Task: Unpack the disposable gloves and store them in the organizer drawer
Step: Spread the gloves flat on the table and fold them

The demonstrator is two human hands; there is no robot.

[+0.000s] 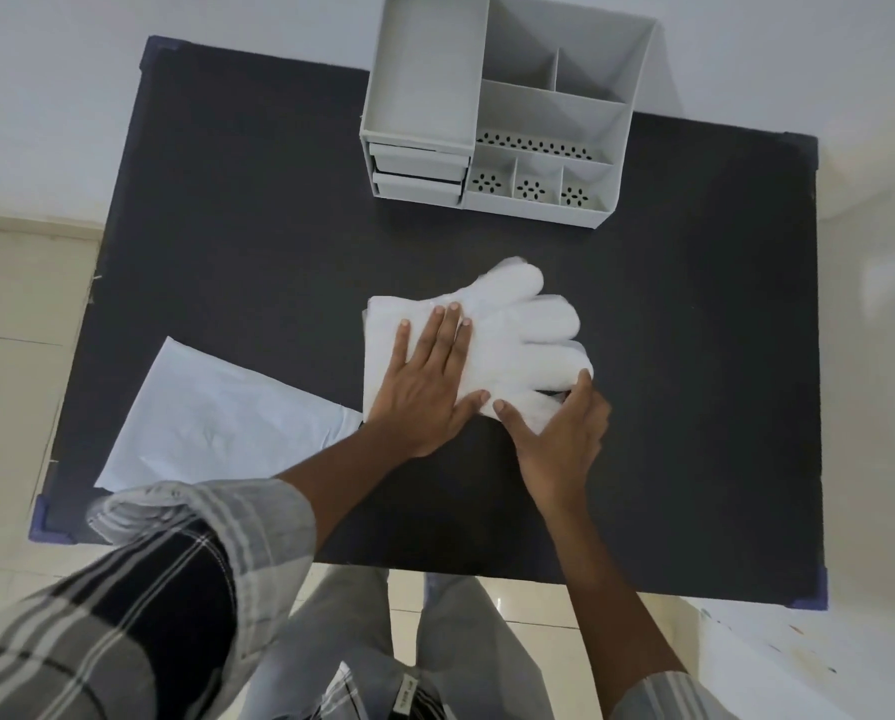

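Observation:
A stack of white disposable gloves [518,324] lies flat in the middle of the black table [237,252], fingers pointing right and away. My left hand [429,376] presses palm-down on the cuff half of the stack, fingers spread. At the stack's near right corner my right hand [559,433] has its thumb on top and its fingers curled around the lowest glove finger. The grey organizer [507,111] stands at the table's far edge, its two small drawers [419,174] at its front left closed.
An empty pale plastic packet [216,418] lies flat on the table to the left, near my left forearm. The organizer has several open top compartments. Tiled floor and my legs show below the table's near edge.

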